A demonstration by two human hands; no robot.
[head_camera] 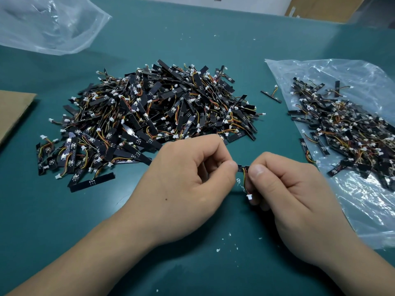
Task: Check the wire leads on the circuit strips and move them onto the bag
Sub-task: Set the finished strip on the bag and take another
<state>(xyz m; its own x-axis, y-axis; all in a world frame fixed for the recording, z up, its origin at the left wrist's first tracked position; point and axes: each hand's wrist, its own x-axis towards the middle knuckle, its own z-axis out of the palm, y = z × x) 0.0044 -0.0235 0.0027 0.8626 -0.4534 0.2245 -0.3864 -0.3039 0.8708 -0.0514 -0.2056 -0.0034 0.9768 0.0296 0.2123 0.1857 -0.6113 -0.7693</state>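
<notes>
A big heap of black circuit strips (145, 116) with red, yellow and black leads and white plugs lies mid-table. A clear plastic bag (363, 201) lies flat at the right with a smaller pile of strips (346, 129) on it. Near the front, my left hand (183, 184) and my right hand (286, 184) pinch the two ends of one circuit strip (243, 167) between thumb and fingers. Its wire lead (245, 180) hangs down beside my right fingers and ends in a white plug (249, 196). Most of the strip is hidden by my fingers.
One loose strip (271, 96) lies on the green table between heap and bag. Another clear bag (47, 24) sits at the back left. Brown cardboard (12, 112) lies at the left edge. White crumbs (224, 242) dot the table near my wrists.
</notes>
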